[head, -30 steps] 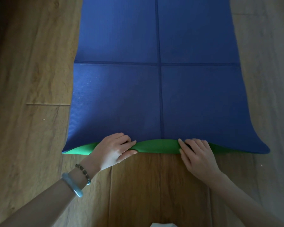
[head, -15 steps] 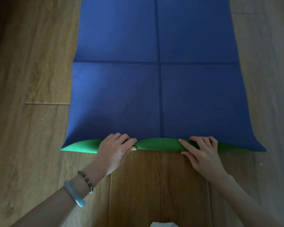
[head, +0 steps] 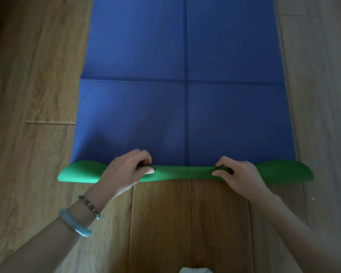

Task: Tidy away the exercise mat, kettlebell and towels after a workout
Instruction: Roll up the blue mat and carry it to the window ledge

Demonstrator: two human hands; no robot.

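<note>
A blue exercise mat (head: pixel 185 115) with crease lines lies flat on the wooden floor and runs away from me. Its near end is turned over, so the green underside (head: pixel 181 173) shows as a narrow band across the full width. My left hand (head: pixel 126 174) grips that folded edge left of the centre crease, fingers curled over it. My right hand (head: pixel 238 174) grips the same edge right of centre, thumb below and fingers above. No kettlebell or towels are in view.
Wooden floorboards (head: pixel 32 95) lie on both sides of the mat and in front of me. A pale bit of cloth (head: pixel 194 269) peeks in at the bottom edge. My left wrist wears a bead bracelet and a pale bangle.
Both hands have lifted the mat's near edge and folded it over away from me. The green band is now wider and spans the whole width.
</note>
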